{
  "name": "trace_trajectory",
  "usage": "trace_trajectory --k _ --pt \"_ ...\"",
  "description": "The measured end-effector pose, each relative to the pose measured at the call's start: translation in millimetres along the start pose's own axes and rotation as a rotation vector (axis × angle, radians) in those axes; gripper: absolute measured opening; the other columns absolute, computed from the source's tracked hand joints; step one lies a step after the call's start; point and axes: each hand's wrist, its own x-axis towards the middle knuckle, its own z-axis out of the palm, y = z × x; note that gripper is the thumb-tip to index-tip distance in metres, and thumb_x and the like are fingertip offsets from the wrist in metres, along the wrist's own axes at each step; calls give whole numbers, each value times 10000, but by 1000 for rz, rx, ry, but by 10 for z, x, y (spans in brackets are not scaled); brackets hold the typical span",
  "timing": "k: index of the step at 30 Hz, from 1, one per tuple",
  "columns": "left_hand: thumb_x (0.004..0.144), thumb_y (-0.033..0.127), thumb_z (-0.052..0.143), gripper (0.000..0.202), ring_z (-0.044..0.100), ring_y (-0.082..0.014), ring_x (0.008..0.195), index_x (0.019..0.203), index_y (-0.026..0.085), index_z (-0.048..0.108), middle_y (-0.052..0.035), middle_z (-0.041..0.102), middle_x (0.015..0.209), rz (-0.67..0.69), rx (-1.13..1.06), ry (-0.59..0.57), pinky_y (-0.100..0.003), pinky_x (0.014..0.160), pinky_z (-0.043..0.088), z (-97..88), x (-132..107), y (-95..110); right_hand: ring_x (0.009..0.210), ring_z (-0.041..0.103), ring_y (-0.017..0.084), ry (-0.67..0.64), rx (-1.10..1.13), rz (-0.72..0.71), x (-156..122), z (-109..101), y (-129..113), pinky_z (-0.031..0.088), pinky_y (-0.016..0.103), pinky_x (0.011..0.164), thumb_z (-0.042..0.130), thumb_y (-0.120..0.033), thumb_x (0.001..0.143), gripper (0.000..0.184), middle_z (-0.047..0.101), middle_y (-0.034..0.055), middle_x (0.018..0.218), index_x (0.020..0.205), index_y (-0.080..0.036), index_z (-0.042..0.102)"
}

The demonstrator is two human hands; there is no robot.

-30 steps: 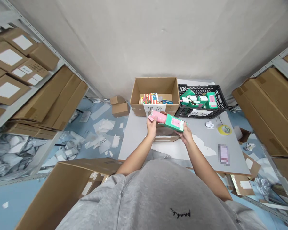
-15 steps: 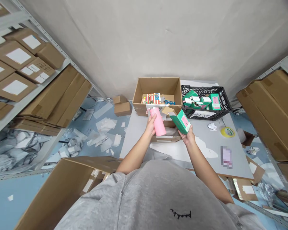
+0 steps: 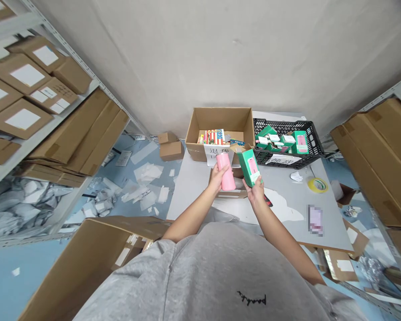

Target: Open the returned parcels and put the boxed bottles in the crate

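Observation:
My left hand (image 3: 218, 176) is closed around a pink bottle (image 3: 226, 174), a tumbler-like cylinder held nearly upright. In my right hand (image 3: 255, 189) is a green carton (image 3: 249, 166) with a pink picture on its side; its top flap stands open. Bottle and carton are apart, side by side above the table. Below them, partly hidden by my hands, lies an open brown cardboard box (image 3: 232, 193). Behind stands a larger cardboard box (image 3: 195, 150) with a paper sign and colourful printed items inside. A black crate (image 3: 316, 142) beside it holds several green cartons.
On the white table (image 3: 187, 196) are a tape roll (image 3: 317, 185), crumpled paper (image 3: 296, 176) and a blurred pinkish item (image 3: 315, 219). Shelves with cardboard boxes (image 3: 26, 76) flank both sides. A big open carton (image 3: 70, 263) stands at lower left; papers litter the floor (image 3: 149, 171).
The bottle has moved slightly right, toward the carton. The green carton has shifted a little left and turned more upright. A small dark red-edged item now shows beside my right wrist.

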Motion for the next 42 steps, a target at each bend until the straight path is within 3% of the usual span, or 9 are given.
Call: trace_trajectory --k 6,14,16,21,25,29,32,35,42 --pt "731 657 841 626 729 -231 950 1108 189 662 -59 739 962 -7 -30 33 -348 862 580 77 29 -99 1102 703 146 -63 31 -62 -80 109 150 634 459 968 642 -576 934 323 683 -10 1264 1104 -316 554" --pt "769 775 737 746 738 -237 907 1211 183 637 -114 751 1074 -4 -82 -58 -380 814 600 86 24 -1 1124 695 162 -87 30 -68 -65 88 109 638 391 908 666 -553 898 355 691 -4 1291 1148 -313 589" --pt "741 740 786 762 737 -229 889 1233 182 621 -102 748 1052 8 -49 -49 -380 824 597 67 20 -1 1078 710 166 -91 39 -40 -55 70 62 640 367 868 682 -566 880 368 708 -3 1256 1134 -309 611" --pt "602 448 975 790 709 -186 779 1252 210 596 -29 729 949 67 52 -35 -359 800 584 13 27 -38 1007 727 172 -166 13 -46 -81 61 -35 627 319 816 776 -551 817 442 742 9 1190 1162 -308 645" --pt "633 459 950 641 714 -191 866 1138 194 658 -36 741 983 91 34 -28 -330 845 566 -6 35 -41 994 725 156 -165 67 -38 -115 72 -55 622 322 830 832 -514 789 489 729 2 1242 1198 -321 644" --pt "685 498 916 619 730 -225 978 1157 175 681 -100 763 1133 52 -60 -73 -339 895 560 13 19 -30 1063 716 180 -123 132 -52 -148 84 -55 633 405 880 838 -527 790 540 711 14 1305 1246 -330 628" --pt "735 565 868 611 744 -244 955 1159 166 683 -135 759 1172 22 -116 -83 -364 866 579 51 -5 -36 1116 709 200 -99 142 -66 -168 97 -58 638 462 905 816 -550 812 569 684 29 1372 1298 -344 605" --pt "728 586 874 625 747 -238 892 1152 178 664 -114 767 1088 42 -110 -48 -379 843 583 95 -26 -55 1150 705 215 -91 149 -69 -171 111 -60 640 488 920 791 -574 834 573 663 47 1411 1320 -335 604" --pt "624 449 971 606 712 -177 794 1058 192 637 -15 729 883 74 -92 8 -319 820 554 113 -18 -76 1165 708 235 -59 115 -42 -142 94 -52 646 494 950 768 -635 840 596 667 69 1402 1313 -296 641"
